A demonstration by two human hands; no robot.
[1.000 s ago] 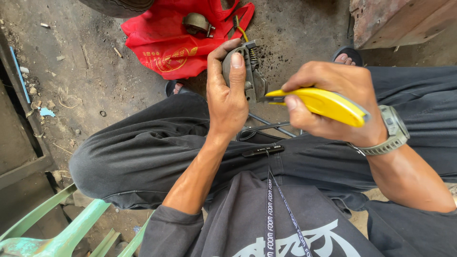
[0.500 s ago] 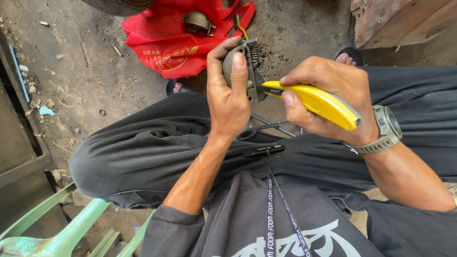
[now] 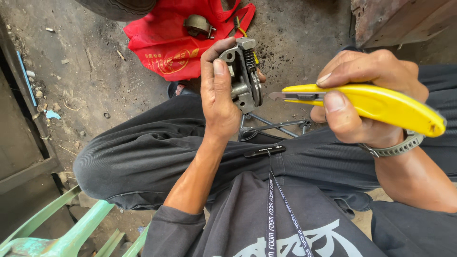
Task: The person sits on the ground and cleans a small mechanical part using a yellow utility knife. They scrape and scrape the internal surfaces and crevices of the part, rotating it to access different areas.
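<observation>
A: Noting orientation first. Which way does the yellow utility knife point?

B: Its long axis runs nearly level across the view, dropping slightly toward the butt end at the far right. The short grey blade tip faces left, toward the metal brake part, close to it but not touching.

A: Grip of the right hand?

B: Fingers closed around the handle. The thumb lies along the near side just behind the blade slot, the index fingertip presses on the top edge, and the remaining fingers curl behind. A metal-link wristwatch sits on that wrist.

A: And the left hand?

B: Closed on the brake part, holding it upright above the lap. The thumb runs up its near left face; the fingers wrap round the back (only their tips show at the top and right edge). The part's long axis is roughly vertical.

A: Materials?

B: Knife: smooth glossy plastic, curved and tapered. Brake part: dull grey cast metal, grimy, with a round bore near the top, a coiled spring and a flat plate on its right side.

A: Surroundings?

B: Black trousers under both hands, a red bag on the stained concrete floor beyond, and a green plastic chair at lower left.
</observation>
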